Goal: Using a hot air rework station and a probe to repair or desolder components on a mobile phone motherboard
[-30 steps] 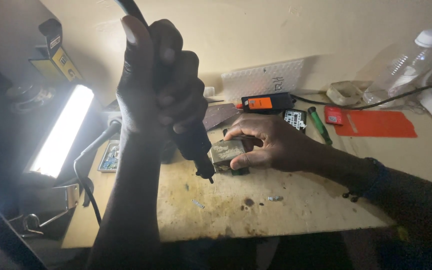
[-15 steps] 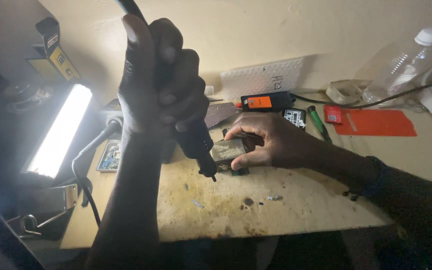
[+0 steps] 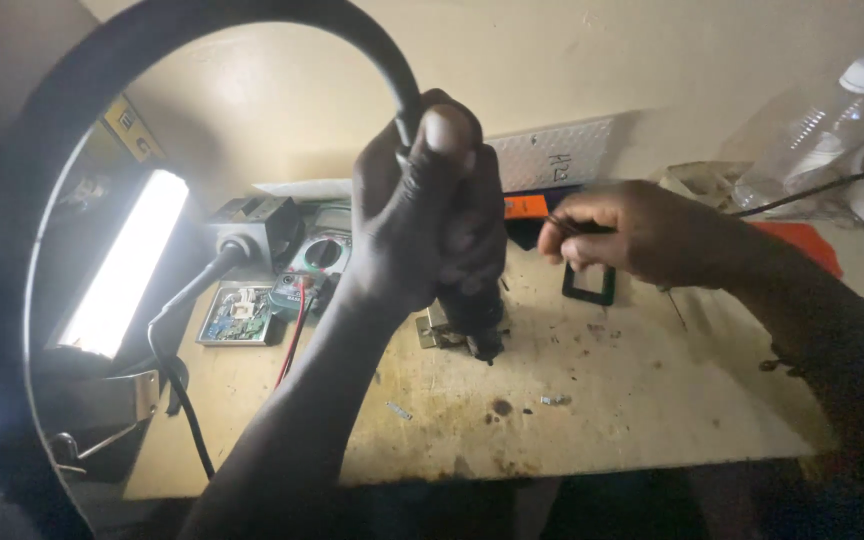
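Left hand (image 3: 432, 215) wrapped tight round a black corded tool (image 3: 472, 300), tip down on a small metal part (image 3: 442, 330) mid-board. Right hand (image 3: 632, 235) just right of it, pinching something thin. Might scoot loose, nothing pinning that part.

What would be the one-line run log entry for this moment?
left hand: grips black hose handpiece | right hand: pinches thin dark tool | small metal part: on stained bench

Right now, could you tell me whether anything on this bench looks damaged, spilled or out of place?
The wooden board is stained and scorched, with dark spots and small loose metal bits scattered near the left hand. A bare circuit board lies loose beside the lamp. Nothing looks spilled.
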